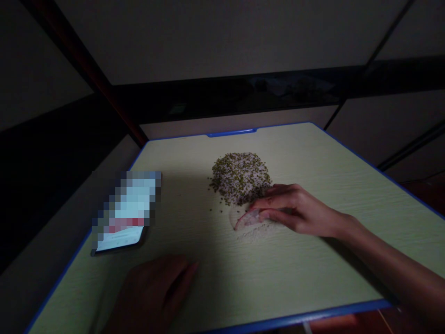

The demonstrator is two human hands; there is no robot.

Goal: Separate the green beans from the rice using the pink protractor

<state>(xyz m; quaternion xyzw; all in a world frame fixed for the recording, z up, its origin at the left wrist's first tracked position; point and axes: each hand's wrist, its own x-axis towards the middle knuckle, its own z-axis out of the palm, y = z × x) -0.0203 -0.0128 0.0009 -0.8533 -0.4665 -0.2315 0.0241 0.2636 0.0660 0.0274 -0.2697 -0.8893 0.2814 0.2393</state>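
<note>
The surface point(313, 273) is pale and has a blue border; I take its middle as the centre of a clock, with the far edge at twelve. From three o'clock comes the right hand point(297, 211), with its thumb and fingers pinched together on a clear thin thing. The left hand point(156, 285) rests at about seven o'clock, in shadow; its fingers look bent, but I cannot tell whether they are closed or hold something. A lit phone point(120, 239) lies at nine o'clock, away from both hands. The mixed pile point(239, 176) of small green and pale grains is at twelve o'clock, just beside the right hand's fingers. The clear thing point(247, 219) is at six o'clock of this pile, and its exact shape is not clear to me. Under it lies a faint pale patch point(255, 233), too blurred to name. A few loose grains point(210, 210) lie at seven o'clock of the pile. By my judgement, the work is nearer its beginning: nearly all grains are together in the one pile, both colours mixed, and this whole part is left
</note>
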